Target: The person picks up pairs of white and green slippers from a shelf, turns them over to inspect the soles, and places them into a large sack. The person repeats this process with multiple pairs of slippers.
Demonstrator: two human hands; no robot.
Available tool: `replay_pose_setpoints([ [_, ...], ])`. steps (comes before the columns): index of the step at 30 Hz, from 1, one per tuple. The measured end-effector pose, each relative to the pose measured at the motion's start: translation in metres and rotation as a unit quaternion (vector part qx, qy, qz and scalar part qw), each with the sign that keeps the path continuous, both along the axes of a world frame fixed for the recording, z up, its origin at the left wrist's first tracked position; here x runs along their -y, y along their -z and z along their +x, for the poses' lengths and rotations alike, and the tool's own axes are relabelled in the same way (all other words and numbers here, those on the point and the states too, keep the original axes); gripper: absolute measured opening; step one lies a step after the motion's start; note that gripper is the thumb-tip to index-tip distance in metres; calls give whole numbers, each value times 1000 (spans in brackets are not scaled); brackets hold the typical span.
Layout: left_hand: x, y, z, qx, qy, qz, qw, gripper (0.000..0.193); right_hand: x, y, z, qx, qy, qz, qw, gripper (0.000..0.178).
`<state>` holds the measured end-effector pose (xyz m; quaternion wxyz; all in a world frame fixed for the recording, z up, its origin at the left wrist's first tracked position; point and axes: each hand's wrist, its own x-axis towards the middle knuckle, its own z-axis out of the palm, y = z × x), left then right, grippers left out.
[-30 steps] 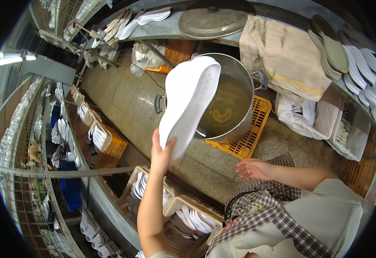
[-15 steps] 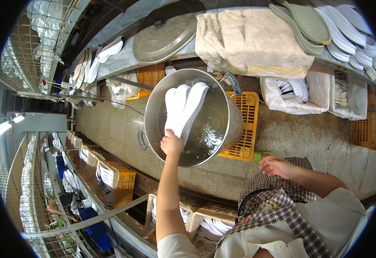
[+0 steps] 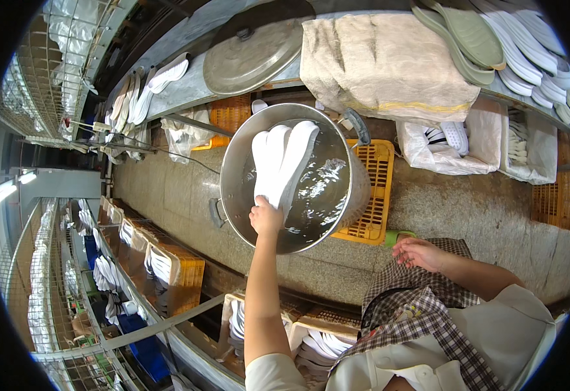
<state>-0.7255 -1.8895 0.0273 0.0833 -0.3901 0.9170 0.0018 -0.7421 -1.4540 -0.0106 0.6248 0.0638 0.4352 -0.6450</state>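
A large metal pot (image 3: 230, 195) with dark handles holds water. My left hand (image 3: 266, 216) is closed round one end of several white shoe soles (image 3: 283, 159), fanned out over the pot. Their far ends point toward the pot's far side; how much of them is under water I cannot tell. Ripples and bright reflections cover the water (image 3: 317, 208) to their right. Above my lap, beside the checked apron (image 3: 389, 287), my right hand (image 3: 418, 253) is open and holds nothing, its fingers loosely bent.
Yellow plastic crates (image 3: 379, 189) stand under and beside the pot. On the far bench lie a round metal lid (image 3: 252, 62), a beige sack (image 3: 382, 65), and olive soles (image 3: 470, 39) beside white ones. Lined boxes (image 3: 532, 159) sit below; a wire rack (image 3: 21, 274) runs along the left.
The white soles and my left hand have shifted slightly, and the water shows more ripples and glints. My right hand stays nearly where it was.
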Motion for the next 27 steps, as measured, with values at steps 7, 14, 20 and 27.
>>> replay_pose_setpoints([
  [7,4,-84,24,-192,80,-64,976,58,3,1,2,-16,-18,-13,1000,29],
  [14,-13,-166,100,-298,54,-154,940,53,26,-8,6,-8,-60,8,998,27],
  [20,-35,-164,233,-633,-216,85,738,54,49,-15,20,-44,-160,1,986,26],
  [27,-122,-118,442,-618,-415,-73,664,53,94,-8,47,-29,-319,26,947,25],
])
